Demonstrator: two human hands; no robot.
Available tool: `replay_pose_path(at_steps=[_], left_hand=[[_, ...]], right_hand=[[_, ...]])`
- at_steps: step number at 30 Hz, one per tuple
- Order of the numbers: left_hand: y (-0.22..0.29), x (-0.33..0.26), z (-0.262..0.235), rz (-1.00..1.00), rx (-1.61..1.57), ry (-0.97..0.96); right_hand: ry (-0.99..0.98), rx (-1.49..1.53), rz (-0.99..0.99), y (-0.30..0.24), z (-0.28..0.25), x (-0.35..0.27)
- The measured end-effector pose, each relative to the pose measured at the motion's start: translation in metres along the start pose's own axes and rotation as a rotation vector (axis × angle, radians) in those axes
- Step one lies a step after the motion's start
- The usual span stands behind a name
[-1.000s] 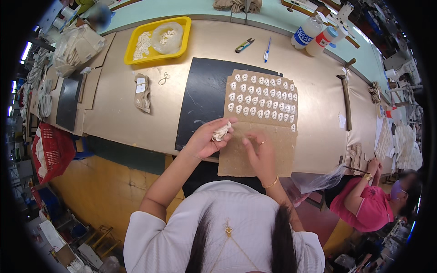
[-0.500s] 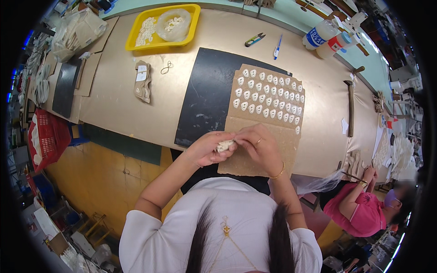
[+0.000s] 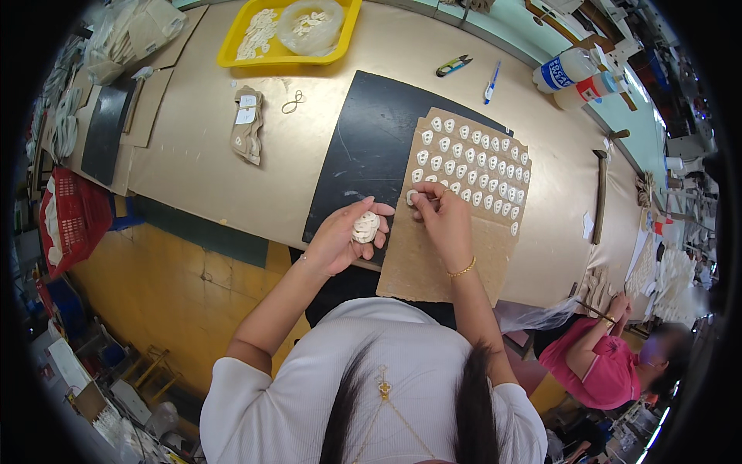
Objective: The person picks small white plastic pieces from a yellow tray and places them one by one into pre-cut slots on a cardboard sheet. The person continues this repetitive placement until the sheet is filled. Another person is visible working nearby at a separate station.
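My left hand (image 3: 334, 238) is curled, palm up, around a small pile of white oval pieces with holes (image 3: 366, 227), just left of a brown cardboard sheet (image 3: 433, 271). Over the sheet, my right hand (image 3: 448, 226) pinches one white oval piece (image 3: 411, 198) between thumb and fingers at the sheet's left edge. It is at or just above the cardboard; I cannot tell whether it touches. Several rows of like pieces (image 3: 450, 166) lie on the upper half of the sheet. A black mat (image 3: 355, 147) lies partly under the cardboard.
A yellow tray (image 3: 290, 60) holds loose white pieces and a plastic bag of them. Clippers (image 3: 453, 66), a pen (image 3: 492, 83), bottles (image 3: 563, 71), a tied brown bundle (image 3: 248, 124) and a hammer (image 3: 600, 193) lie around. At right, another person (image 3: 595, 356) works.
My hands have parted. The right has moved up and right to the cardboard with one white piece; the left has moved slightly left and opened somewhat around its pile. The view has shifted slightly.
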State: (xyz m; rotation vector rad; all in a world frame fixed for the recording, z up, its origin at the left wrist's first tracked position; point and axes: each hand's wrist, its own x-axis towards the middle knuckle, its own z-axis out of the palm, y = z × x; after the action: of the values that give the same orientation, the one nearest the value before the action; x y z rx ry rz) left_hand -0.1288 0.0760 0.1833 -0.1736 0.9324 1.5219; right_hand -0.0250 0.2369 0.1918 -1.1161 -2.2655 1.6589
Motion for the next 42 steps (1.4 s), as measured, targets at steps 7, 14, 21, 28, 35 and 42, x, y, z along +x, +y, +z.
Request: replay_pose_path(at_steps=[7,14,21,28,35,42], left_hand=[[0.004,0.002,-0.001,0.013,-0.152,-0.088],[0.006,0.001,-0.005,0.026,-0.134,-0.107],[0.007,-0.002,-0.002,-0.001,-0.059,-0.092],[-0.003,0.002,-0.001,0.090,0.048,-0.025],[-0.016,0.006,0.005,0.022,0.075,-0.111],[-0.023,0.006,0.010,0.010,0.037,-0.047]], right_hand=[[0.080,-0.230,-0.129,0.004,0.006,0.004],[0.105,-0.343,-0.206,-0.004,0.008,0.003],[0.306,-0.613,-0.426,-0.016,0.007,0.006],[-0.216,0.093,-0.010,-0.001,-0.010,-0.012],[-0.341,0.483,0.101,0.006,-0.011,-0.028],[-0.163,0.260,0.116,0.021,-0.033,-0.018]])
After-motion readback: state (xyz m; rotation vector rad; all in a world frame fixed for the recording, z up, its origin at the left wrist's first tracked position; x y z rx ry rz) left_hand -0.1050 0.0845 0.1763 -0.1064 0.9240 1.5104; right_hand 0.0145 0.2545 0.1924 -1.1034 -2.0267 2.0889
